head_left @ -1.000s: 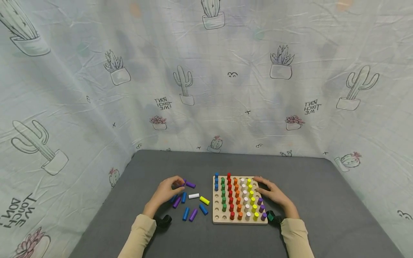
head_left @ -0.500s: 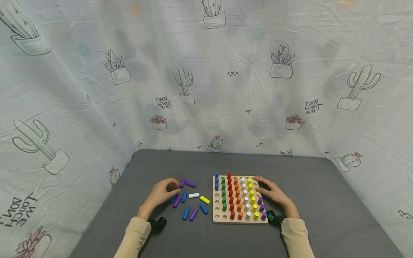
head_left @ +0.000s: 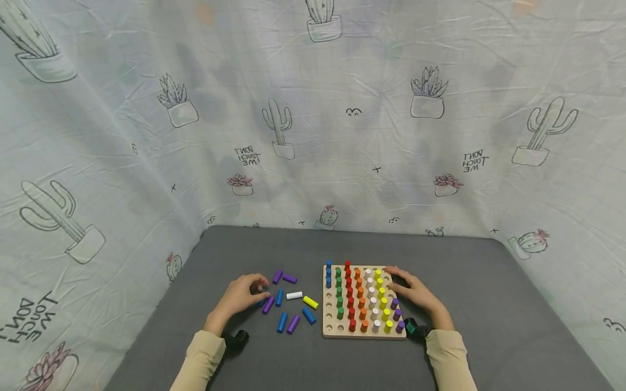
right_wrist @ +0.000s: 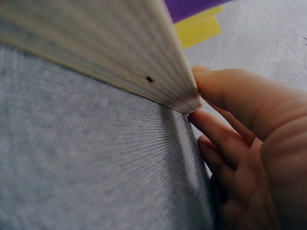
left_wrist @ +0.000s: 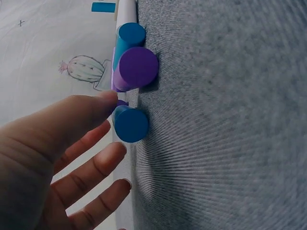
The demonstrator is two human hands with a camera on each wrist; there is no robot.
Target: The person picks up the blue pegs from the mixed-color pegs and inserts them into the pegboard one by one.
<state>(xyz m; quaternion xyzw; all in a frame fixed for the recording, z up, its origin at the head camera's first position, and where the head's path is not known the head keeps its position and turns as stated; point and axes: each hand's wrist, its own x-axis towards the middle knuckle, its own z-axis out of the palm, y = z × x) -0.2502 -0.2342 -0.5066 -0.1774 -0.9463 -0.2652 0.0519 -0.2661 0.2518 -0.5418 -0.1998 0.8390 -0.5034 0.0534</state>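
Note:
In the head view my left hand [head_left: 237,297] is at the left of the loose pegs, thumb and fingers parted. The left wrist view shows the thumb [left_wrist: 98,105] and fingertips close around the end of a lying blue peg [left_wrist: 131,125]. A purple peg [left_wrist: 139,67] lies just beyond it. My right hand [head_left: 414,293] holds the right far corner of a wooden pegboard [head_left: 334,333]. Its thumb [right_wrist: 211,81] rests at the board's edge and the fingers lie around the corner. Rows of blue, green, red, orange, white, yellow and purple pegs stand upright in the board.
Between the left hand and the board lie a white peg [head_left: 294,295], a yellow peg [head_left: 310,302], and several blue and purple ones, such as a purple peg [head_left: 293,325] in front. All are on a grey tabletop [head_left: 293,364]. A cactus-print curtain [head_left: 313,136] hangs behind.
The left hand has drawn back left and slightly nearer, away from the far purple pegs to the blue peg at the left of the group. The right hand stays on the board.

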